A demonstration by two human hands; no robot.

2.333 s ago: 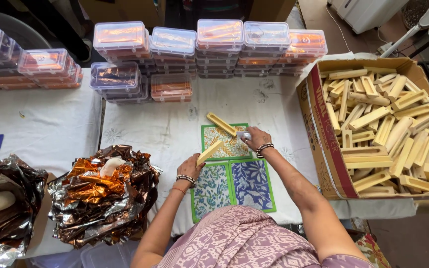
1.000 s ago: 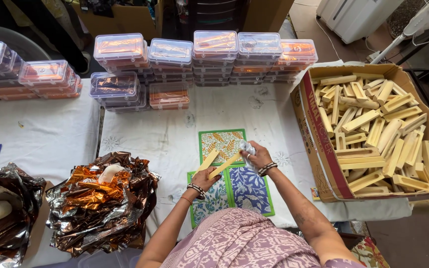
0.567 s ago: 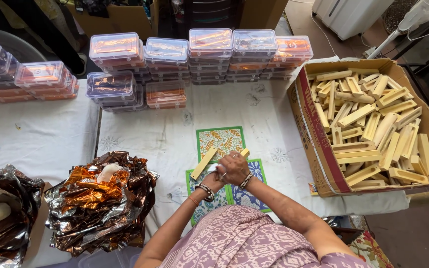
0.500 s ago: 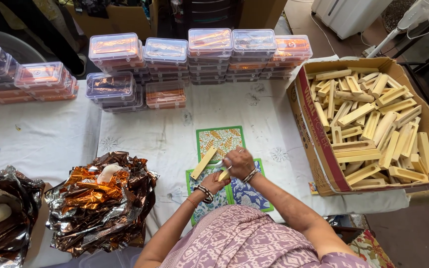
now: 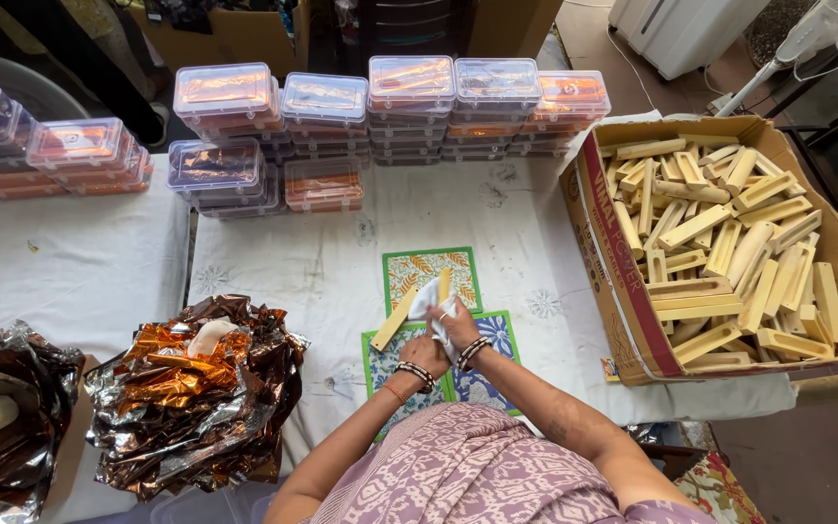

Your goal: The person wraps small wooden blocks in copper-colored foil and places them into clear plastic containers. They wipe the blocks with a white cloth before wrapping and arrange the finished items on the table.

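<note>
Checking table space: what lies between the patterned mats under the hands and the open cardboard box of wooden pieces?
In the head view, only bare white tablecloth with a faint printed motif lies between the patterned mats and the cardboard box.

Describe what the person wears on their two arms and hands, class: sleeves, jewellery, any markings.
Both forearms are bare, with no sleeves reaching them. The left hand has a dark-and-white beaded bracelet at the wrist plus a thin orange band below it. The right hand has a similar beaded bracelet. A mauve garment with a pale pattern covers the body.

clear lidded boxes [image 5: 409, 87] stacked – cardboard carton [image 5: 623, 281] right
</note>
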